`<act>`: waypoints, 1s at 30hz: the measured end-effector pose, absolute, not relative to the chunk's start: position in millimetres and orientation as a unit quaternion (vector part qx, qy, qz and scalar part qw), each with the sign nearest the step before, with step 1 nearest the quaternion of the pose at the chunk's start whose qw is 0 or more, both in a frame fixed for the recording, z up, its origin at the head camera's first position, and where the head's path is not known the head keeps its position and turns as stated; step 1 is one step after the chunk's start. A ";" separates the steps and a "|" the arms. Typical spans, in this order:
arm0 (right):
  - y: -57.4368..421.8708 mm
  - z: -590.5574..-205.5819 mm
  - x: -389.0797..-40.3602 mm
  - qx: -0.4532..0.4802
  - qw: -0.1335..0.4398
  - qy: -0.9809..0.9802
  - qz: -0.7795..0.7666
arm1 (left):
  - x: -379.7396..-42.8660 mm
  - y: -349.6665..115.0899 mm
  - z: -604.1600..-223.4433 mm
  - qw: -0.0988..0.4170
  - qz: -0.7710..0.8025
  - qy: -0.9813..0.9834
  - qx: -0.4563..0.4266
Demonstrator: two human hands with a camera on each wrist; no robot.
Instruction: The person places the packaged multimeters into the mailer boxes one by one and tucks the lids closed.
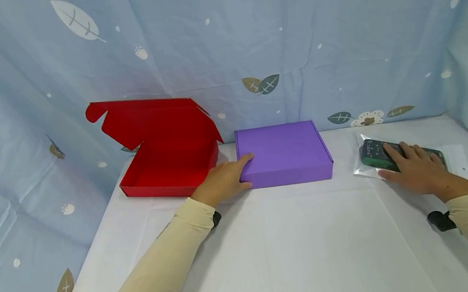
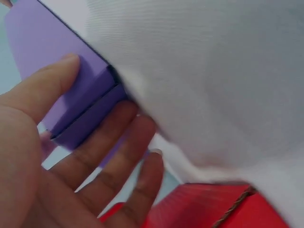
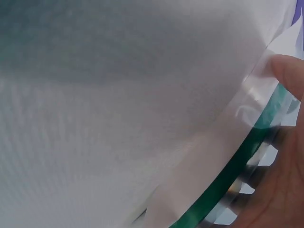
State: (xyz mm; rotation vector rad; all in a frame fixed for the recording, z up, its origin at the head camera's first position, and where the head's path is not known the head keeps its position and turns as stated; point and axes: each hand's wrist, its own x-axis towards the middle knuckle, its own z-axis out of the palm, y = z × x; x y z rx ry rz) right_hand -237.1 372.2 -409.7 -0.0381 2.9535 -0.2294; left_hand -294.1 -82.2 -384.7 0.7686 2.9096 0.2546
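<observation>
A closed purple box (image 1: 283,150) lies flat near the back of the table. My left hand (image 1: 223,181) grips its left end; in the left wrist view the thumb (image 2: 59,78) lies over the lid and the fingers reach round the side. On the right, a dark oblong case (image 1: 377,155) with white markings and a green side lies in a clear plastic bag (image 1: 360,168). My right hand (image 1: 419,169) grips this bagged case, fingers over its top and thumb at the near edge. The green side (image 3: 228,173) shows through the plastic in the right wrist view.
Left of the purple box stands a red box (image 1: 157,189) with its lid raised, close beside my left hand. A white cloth covers the table (image 1: 307,247). Blue leaf-patterned curtains (image 1: 178,36) hang behind and at both sides.
</observation>
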 end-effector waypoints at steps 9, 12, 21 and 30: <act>369.1 -415.6 -236.9 -0.009 0.097 0.990 -0.097 | -287.5 -106.5 -352.5 0.039 0.112 0.958 0.261; 368.3 -415.3 -236.6 -0.007 0.099 0.990 -0.100 | -289.9 -127.1 -341.2 -0.007 0.092 0.964 0.249; 368.2 -412.5 -231.4 -0.011 0.099 0.991 -0.086 | -301.0 -217.5 -343.9 -0.030 0.048 0.989 0.140; 380.6 -409.1 -229.4 -0.028 0.071 0.995 -0.070 | -294.6 -276.3 -352.0 -0.012 0.087 0.994 0.061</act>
